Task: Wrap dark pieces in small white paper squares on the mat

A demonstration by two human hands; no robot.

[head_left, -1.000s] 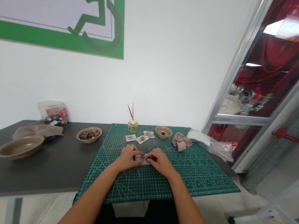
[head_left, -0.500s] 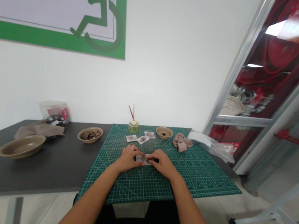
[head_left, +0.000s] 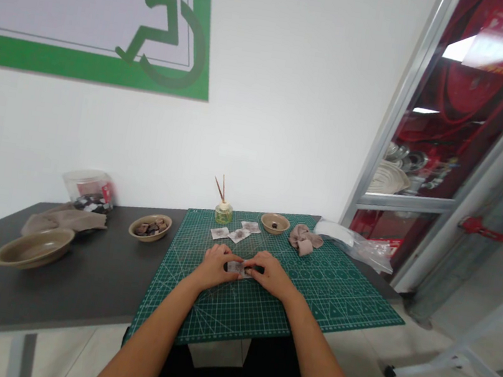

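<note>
A small whitish packet with a grey patterned face [head_left: 235,267] lies low over the green cutting mat [head_left: 233,312], between my two hands. My left hand [head_left: 215,266] is closed on its left end, thumb below and index finger above. At the opposite end my right hand [head_left: 269,273] pinches the edge, thumb and index finger close together. Whether anything else sits under those fingertips is too small to tell. Just beyond my hands, several similar pale packets [head_left: 239,235] lie flat on the mat.
Behind the packets stand a reed diffuser bottle [head_left: 224,213] and a small bowl [head_left: 268,226] holding a dark piece. A crumpled brown cloth [head_left: 305,240] and plastic bag [head_left: 356,245] lie right. Leftward are a bowl of brown chunks [head_left: 148,237], a larger bowl [head_left: 33,257] and a clear tub [head_left: 89,189].
My right fingertips have shifted slightly along the packet's right end and drawn closer together. My left hand keeps nearly the same hold. The view has moved a little.
</note>
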